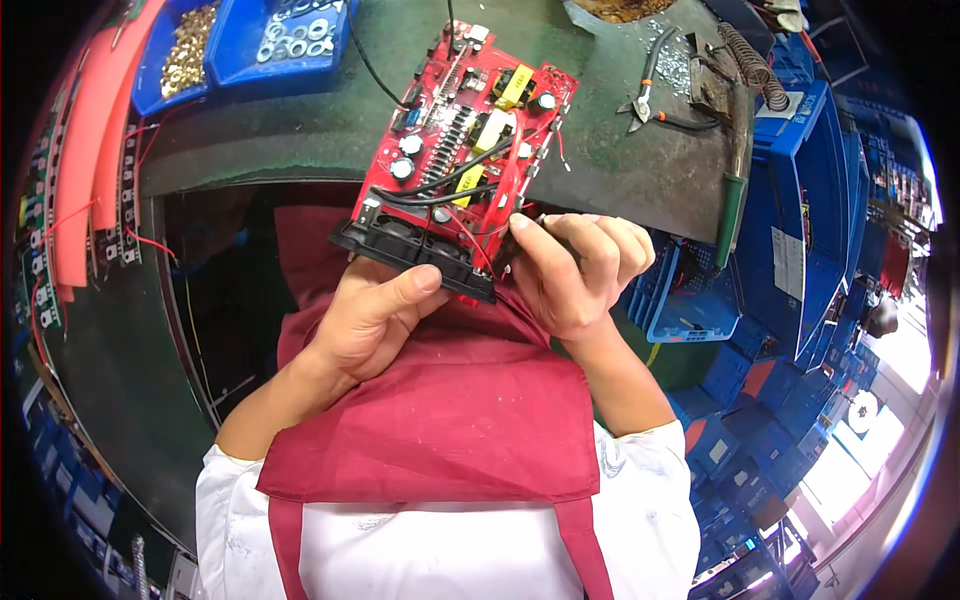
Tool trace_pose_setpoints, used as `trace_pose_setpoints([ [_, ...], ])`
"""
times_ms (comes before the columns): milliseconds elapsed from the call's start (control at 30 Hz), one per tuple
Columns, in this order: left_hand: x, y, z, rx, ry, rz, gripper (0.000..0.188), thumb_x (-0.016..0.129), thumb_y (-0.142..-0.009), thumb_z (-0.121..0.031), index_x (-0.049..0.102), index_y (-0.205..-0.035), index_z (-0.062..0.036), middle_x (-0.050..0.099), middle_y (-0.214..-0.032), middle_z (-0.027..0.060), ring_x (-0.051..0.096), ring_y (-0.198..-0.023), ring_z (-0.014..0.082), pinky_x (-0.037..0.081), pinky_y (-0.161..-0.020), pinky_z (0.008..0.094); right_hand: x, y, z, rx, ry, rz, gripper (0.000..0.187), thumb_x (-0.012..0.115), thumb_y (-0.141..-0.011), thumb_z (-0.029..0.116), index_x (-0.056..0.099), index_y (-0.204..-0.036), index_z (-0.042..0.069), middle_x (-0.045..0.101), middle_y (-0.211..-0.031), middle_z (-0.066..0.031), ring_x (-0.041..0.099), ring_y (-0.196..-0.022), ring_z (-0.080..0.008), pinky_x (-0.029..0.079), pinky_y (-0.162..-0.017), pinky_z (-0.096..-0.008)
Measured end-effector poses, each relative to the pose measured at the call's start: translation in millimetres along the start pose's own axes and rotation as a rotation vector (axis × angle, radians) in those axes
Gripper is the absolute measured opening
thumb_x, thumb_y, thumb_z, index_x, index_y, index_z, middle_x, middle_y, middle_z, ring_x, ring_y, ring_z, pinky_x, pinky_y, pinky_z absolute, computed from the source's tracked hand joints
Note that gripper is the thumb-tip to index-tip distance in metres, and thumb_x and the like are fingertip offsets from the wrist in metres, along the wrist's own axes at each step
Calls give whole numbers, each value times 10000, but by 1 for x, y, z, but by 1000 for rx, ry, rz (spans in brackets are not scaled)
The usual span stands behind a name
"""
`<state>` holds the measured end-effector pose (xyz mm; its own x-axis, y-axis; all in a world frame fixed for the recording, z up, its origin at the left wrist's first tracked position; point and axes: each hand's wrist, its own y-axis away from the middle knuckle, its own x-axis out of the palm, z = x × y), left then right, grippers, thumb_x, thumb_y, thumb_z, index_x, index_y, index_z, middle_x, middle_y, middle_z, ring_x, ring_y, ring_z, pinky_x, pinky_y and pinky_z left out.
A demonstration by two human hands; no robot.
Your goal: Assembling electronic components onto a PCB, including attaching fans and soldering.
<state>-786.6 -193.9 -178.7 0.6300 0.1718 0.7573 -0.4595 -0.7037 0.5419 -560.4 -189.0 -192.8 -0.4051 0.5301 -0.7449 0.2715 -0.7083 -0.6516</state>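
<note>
Both hands are holding a red rectangular circuit board [462,140] up off the dark green bench mat [600,140], tilted so its populated face is turned toward the head camera. Its far end is lying over the near edge of the mat; its near end is hanging out above the person's lap.

The left hand [372,322] is cupping the black plastic fan block [415,255] at the board's near edge from below, thumb laid flat along its front, probably to carry the weight and keep the board steady.

The right hand [572,272] is closing around the board's near right corner, fingers curled tight, thumb tip pressing where thin red wires [478,240] are running; this looks like a working grip on wire or lead. Whether anything small is pinched inside the fingers, I cannot tell: the knuckles are hiding it.

Further along the mat: side cutters with black handles [648,85] near the far edge, a green-handled soldering iron [735,190] toward the right edge, and blue plastic bins of washers and brass fittings [245,45] at the far left corner. The board's underside is out of sight, and the fisheye rim is bending everything at the margins.
</note>
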Motion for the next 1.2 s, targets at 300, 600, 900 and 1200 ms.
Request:
trace_pose_setpoints([
  [300,-12,0,2,-25,-14,6,586,751,-943,-62,483,-1462,-17,621,-1367,117,627,-1255,231,527,-1089,410,-5,0,19,140,-57,63,360,820,-689,119,781,-1042,184,632,-1068,18,572,-1088,-206,375,-1022,-433],
  [600,-6,0,8,9,-14,-21,619,755,-950,-87,452,-1485,-18,605,-1394,119,611,-1294,250,510,-1124,439,-10,0,14,288,-262,170,340,810,-648,43,750,-972,128,612,-990,-5,575,-1014,-230,381,-992,-445],
  [900,-8,0,2,-6,-15,-4,653,770,-942,-100,435,-1497,-16,597,-1409,124,599,-1314,259,485,-1148,452,-17,-3,25,250,-101,138,369,797,-626,-15,745,-965,119,592,-920,-42,554,-925,-244,397,-888,-411],
  [1200,-11,-2,6,-13,-50,-22,631,776,-942,-105,451,-1477,-26,610,-1386,113,616,-1289,253,510,-1128,451,-10,1,17,366,-365,148,318,794,-672,9,730,-965,114,620,-928,-16,583,-941,-240,374,-874,-411],
])
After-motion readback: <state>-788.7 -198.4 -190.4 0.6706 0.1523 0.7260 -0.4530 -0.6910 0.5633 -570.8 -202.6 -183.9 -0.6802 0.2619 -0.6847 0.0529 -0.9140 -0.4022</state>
